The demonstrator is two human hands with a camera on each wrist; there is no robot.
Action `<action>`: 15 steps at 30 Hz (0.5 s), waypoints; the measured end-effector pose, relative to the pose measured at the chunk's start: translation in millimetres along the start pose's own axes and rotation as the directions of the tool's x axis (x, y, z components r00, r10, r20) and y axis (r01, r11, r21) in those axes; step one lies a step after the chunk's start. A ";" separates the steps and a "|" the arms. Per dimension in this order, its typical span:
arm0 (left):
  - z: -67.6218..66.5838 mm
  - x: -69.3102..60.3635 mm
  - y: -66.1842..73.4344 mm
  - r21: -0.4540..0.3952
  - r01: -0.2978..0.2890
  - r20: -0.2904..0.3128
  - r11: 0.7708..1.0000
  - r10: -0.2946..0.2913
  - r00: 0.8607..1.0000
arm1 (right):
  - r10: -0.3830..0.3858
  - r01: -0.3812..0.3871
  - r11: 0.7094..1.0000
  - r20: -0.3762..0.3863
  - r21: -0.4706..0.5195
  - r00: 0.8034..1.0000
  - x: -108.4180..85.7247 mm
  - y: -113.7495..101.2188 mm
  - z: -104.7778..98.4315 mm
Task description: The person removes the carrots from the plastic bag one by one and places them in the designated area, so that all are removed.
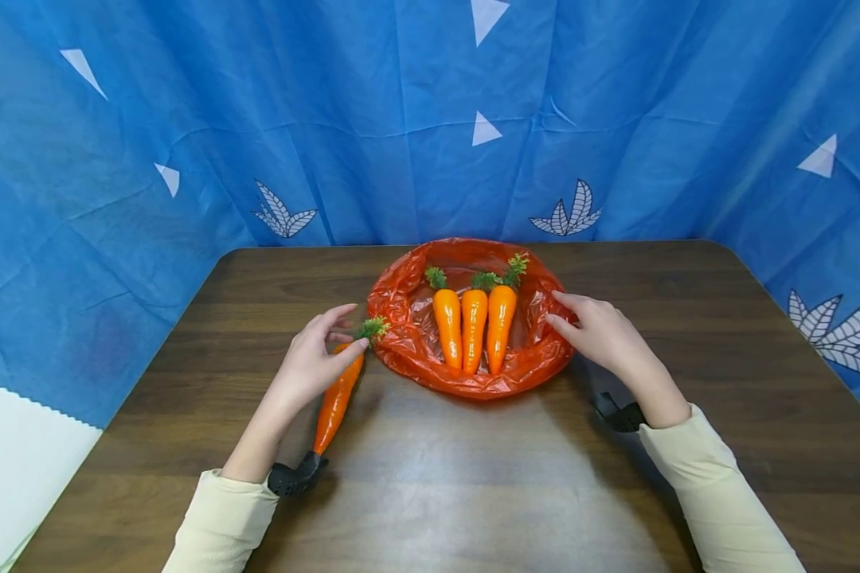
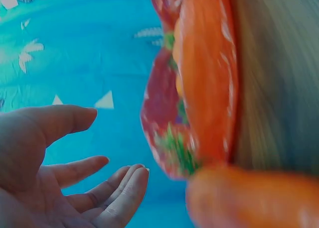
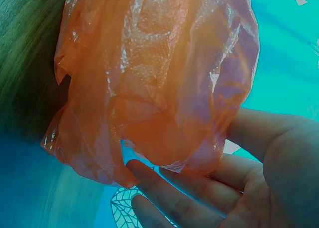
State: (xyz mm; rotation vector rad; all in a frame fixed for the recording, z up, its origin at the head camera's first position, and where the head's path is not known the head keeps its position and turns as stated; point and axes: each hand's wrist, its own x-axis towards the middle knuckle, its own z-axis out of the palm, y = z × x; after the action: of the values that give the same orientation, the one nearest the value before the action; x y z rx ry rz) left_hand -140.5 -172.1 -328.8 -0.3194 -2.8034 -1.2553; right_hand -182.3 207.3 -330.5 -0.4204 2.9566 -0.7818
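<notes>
A red plastic bag [image 1: 408, 350] stands on the table with its mouth spread wide. Three orange carrots [image 1: 447, 326] with green tops lean side by side inside it. My left hand [image 1: 315, 358] is left of the bag, fingers spread and thumb apart, holding nothing. Beneath that hand is another carrot [image 1: 339, 398], its leafy top near the bag's left rim; in the left wrist view this carrot [image 2: 249, 198] is blurred and separate from the fingers. At the bag's right rim, the thumb and fingertips of my right hand [image 1: 605, 330] touch the plastic; some tips are hidden behind it.
A dark wood-grain table [image 1: 430, 493] spreads under everything. Blue curtain [image 1: 401, 119] with white triangles and leaf prints hangs behind the table and at both sides. Black wrist mounts [image 1: 297, 475] sit under both wrists.
</notes>
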 end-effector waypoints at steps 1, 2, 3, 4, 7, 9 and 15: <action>3.5 2.1 4.8 -0.016 -0.004 0.005 1.000 0.004 1.000 | -0.001 0.001 1.000 -0.001 0.003 1.000 -0.4 0.4 0.0; 7.1 4.0 9.1 -0.028 -0.008 0.012 1.000 0.009 1.000 | -0.001 0.001 1.000 -0.001 0.004 1.000 -0.6 0.6 0.1; 10.7 6.1 13.5 -0.040 -0.010 0.020 0.999 0.010 1.000 | -0.003 0.003 1.000 -0.002 0.005 1.000 -0.9 0.6 0.1; 14.4 8.5 17.2 -0.048 -0.016 0.024 0.999 0.017 1.000 | -0.005 0.005 1.000 -0.003 0.004 1.000 -0.9 0.5 0.0; 27.1 15.4 28.1 -0.084 -0.031 0.029 0.996 0.034 0.999 | -0.010 0.010 1.000 -0.002 0.003 1.000 -0.6 0.3 -0.4; 36.7 20.7 34.2 -0.108 -0.045 0.031 0.993 0.049 0.998 | -0.007 0.007 1.000 -0.001 0.003 1.000 -0.5 0.4 -0.8; 64.2 38.6 47.5 -0.189 -0.055 0.050 0.980 0.066 0.997 | 0.006 -0.005 1.000 -0.016 0.009 1.000 -0.6 1.8 0.7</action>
State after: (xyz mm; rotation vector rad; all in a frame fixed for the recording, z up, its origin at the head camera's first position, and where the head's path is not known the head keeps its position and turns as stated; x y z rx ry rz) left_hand -166.0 -87.2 -331.8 -0.4524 -2.7019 -1.5228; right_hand -182.2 208.7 -332.0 -0.4072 2.9662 -0.8012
